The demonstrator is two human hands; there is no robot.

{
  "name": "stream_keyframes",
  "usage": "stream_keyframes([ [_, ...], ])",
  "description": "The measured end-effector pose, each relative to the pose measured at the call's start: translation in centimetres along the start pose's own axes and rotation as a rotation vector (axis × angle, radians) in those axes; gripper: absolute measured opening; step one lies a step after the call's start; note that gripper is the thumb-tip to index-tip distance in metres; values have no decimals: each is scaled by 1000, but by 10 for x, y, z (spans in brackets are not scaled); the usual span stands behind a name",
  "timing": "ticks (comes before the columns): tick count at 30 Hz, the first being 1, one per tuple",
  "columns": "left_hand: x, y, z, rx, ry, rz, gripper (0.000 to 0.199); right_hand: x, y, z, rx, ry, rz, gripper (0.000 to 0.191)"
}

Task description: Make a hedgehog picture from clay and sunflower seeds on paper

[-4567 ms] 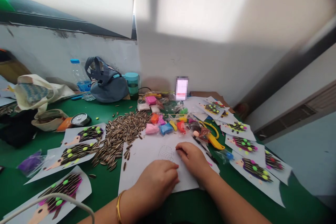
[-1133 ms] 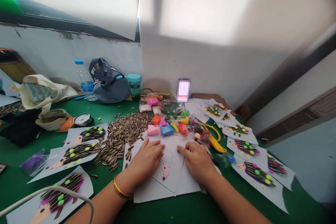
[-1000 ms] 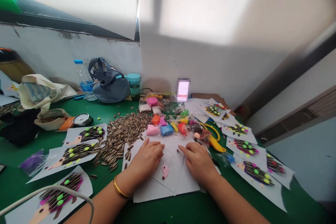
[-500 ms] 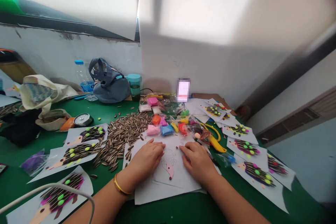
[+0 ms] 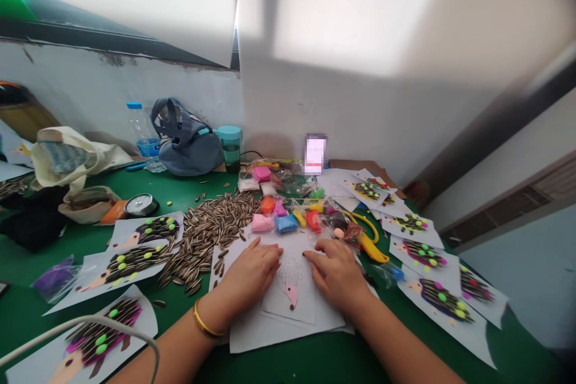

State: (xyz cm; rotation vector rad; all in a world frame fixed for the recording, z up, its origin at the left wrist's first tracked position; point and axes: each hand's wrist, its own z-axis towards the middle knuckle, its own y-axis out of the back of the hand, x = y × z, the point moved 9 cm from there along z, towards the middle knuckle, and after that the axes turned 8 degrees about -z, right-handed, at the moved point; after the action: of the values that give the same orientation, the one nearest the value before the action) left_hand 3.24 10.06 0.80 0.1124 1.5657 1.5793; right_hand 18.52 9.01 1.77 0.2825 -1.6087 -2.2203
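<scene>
On white sheets in front of me lies a small paper with a hedgehog drawing. The hedgehog's face is pink clay with a dark eye and nose; its body is only pencil outline and marks. My left hand rests flat on the paper's left side, fingers stretched out, holding nothing visible. My right hand lies on the right side, its index finger extended with the tip on a tiny dark dot, perhaps clay. The finger mostly covers that dot. Just left of my left hand are loose sunflower seeds.
A heap of sunflower seeds lies left of the paper. Bagged coloured clay and a yellow-handled tool sit behind my hands. Hedgehog pictures line both sides. A cable crosses the near left. A phone leans on the wall.
My right index finger has shifted slightly left onto the small dark dot, which showed in front of the fingertip before. My left hand stays nearly still.
</scene>
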Motion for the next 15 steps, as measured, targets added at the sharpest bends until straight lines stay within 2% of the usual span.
stream_keyframes([
  [4,1,0,0,-8,6,-5,26,3,-2,-1,23,19,27,37],
  [9,2,-2,1,6,15,4,26,0,1,0,-6,-21,15,28],
  [12,1,-1,1,-1,9,6,26,5,-1,1,24,18,21,34],
  [15,2,-1,0,-6,11,4,26,2,-1,2,26,-22,5,36],
])
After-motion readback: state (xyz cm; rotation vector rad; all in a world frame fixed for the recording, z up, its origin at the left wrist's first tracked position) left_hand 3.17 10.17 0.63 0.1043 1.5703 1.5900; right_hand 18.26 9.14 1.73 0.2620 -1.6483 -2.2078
